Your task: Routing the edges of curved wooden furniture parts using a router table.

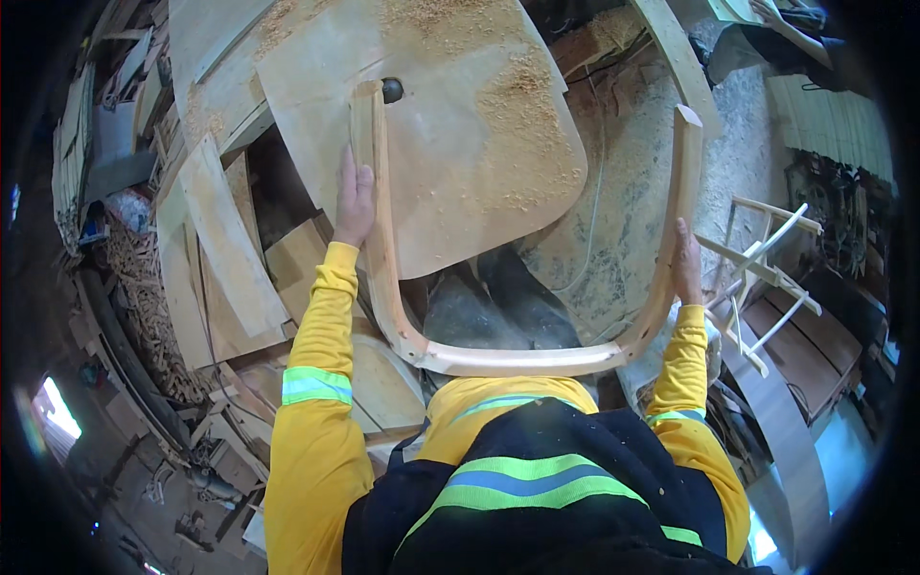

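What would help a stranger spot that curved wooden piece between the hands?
Find the sawdust-strewn tabletop at upper centre. Partly overlapping it in view, between left hand and right hand, is the U-shaped wooden frame. Its thick, bent outline sets it apart from the flat boards at left.

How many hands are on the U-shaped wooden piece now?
2: the left hand at the left side of the U-shaped wooden piece, and the right hand at its right side. Some fingers are hidden; no other hand shows on it.
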Tool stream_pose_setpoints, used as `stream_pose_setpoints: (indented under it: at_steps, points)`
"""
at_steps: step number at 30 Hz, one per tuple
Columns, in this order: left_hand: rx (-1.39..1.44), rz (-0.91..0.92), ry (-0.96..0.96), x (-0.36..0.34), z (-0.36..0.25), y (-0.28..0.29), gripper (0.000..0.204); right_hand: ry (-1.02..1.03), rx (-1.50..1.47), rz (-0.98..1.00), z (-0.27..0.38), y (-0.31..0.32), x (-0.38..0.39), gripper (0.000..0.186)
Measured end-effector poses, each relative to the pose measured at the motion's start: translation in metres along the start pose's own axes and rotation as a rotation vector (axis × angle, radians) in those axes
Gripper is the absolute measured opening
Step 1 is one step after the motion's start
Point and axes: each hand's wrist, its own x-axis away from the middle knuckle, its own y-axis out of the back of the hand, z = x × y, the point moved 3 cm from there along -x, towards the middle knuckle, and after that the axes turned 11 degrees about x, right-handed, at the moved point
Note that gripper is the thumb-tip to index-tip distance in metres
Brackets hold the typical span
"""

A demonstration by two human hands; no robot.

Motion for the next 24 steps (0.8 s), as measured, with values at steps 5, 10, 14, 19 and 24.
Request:
stream_pose_setpoints:
  at_steps: [5, 10, 14, 19, 24]
  points:
    - [0.001, -0.019, 0.011, 0.003, 0.002, -0.001, 0.060, -0.001, 0.062, 0.042, -0.002, 0.005, -0.013, 0.070]
    - [-0.003, -0.022, 0.028, 0.005, 0.005, -0.005, 0.061, -0.100, -0.194, 0.107, 0.006, 0.002, -0.005, 0.074]
    - [0.076, -0.031, 0.122, 0.010, 0.014, -0.006, 0.064, -0.087, -0.116, 0.114, -0.018, 0.007, -0.026, 0.072]
    - [0.021, -0.034, 0.100, 0.006, 0.006, -0.006, 0.064, -0.119, -0.229, 0.129, 0.012, 0.005, -0.012, 0.069]
    - [-0.014, -0.056, 0.077, 0.007, 0.013, -0.005, 0.064, -0.109, -0.213, 0.114, 0.020, 0.006, -0.012, 0.068]
